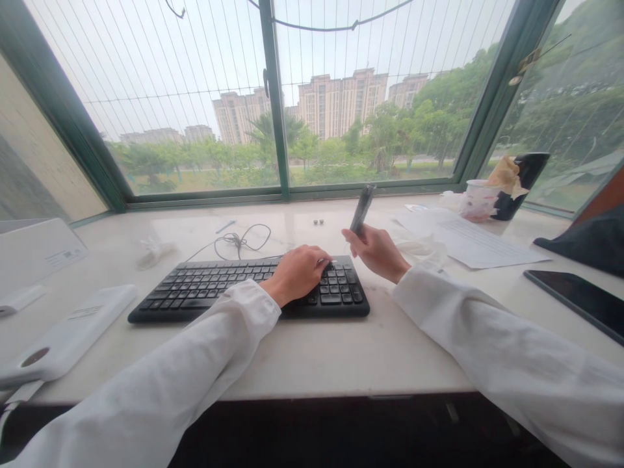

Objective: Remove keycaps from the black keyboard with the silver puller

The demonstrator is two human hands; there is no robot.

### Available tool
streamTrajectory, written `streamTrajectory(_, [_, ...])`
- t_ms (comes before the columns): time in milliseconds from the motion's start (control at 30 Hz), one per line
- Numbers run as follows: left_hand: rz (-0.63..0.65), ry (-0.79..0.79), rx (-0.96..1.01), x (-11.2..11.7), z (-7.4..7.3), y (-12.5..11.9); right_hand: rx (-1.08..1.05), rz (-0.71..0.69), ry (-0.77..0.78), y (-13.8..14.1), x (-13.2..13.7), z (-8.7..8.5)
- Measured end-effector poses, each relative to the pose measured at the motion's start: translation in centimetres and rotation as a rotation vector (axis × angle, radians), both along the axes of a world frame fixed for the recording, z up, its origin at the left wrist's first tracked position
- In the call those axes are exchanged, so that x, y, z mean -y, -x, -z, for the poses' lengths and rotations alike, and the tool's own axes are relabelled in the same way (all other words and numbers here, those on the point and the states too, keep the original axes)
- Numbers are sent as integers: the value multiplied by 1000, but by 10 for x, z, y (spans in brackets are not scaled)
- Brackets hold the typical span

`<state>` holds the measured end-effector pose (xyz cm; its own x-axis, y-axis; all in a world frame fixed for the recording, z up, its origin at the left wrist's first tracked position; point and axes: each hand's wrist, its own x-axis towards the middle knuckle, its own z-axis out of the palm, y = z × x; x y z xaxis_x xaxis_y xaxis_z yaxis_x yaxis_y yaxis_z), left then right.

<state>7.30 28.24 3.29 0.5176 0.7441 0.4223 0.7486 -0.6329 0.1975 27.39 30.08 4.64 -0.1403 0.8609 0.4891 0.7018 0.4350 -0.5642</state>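
The left hand [295, 274] is rested on the right-hand portion of a black keyboard [248, 292], with its fingers [319, 263] curled over the keys and nothing gripped. The right hand [375, 252] is raised just beside the keyboard, its fingers [353, 237] closed around a slim dark cylinder [363, 208], which is held tilted above the surface [292, 357]; its exact kind cannot be determined. White sleeves [507, 351] are worn on both forearms.

A thin black cable [238, 240] is coiled behind the keyboard, and two small round metal items [318, 221] are placed beyond it. To the right, a printed paper sheet [482, 244] is laid on the surface; its lines are too small to be read. A dark tablet [580, 302] is positioned at the right edge. A white cup [480, 200] is stood beside a black tumbler [524, 185] against the window [277, 97].

On the left, a white power bank [63, 331] carries a small label, and a white box [39, 253] carries a printed label. Neither label is legible, and no brand can be read.
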Motion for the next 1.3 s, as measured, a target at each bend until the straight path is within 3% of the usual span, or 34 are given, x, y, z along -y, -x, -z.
streamTrajectory(300, [73, -13, -45, 0, 1, -2, 125, -58, 52, 10, 5, 3])
streamTrajectory(533, [105, 11, -28, -1, 2, -2, 177, -26, 20, 13, 7, 4])
streamTrajectory(800, [103, 1, -13, -2, 1, -4, 216, -16, 86, 15, 5, 8])
streamTrajectory(1000, [97, 15, 32, -4, 4, -4, 166, -169, 36, 12, 5, 13])
streamTrajectory(1300, [110, 43, 87, -5, 3, -4, 170, -293, -48, 7, 0, 22])
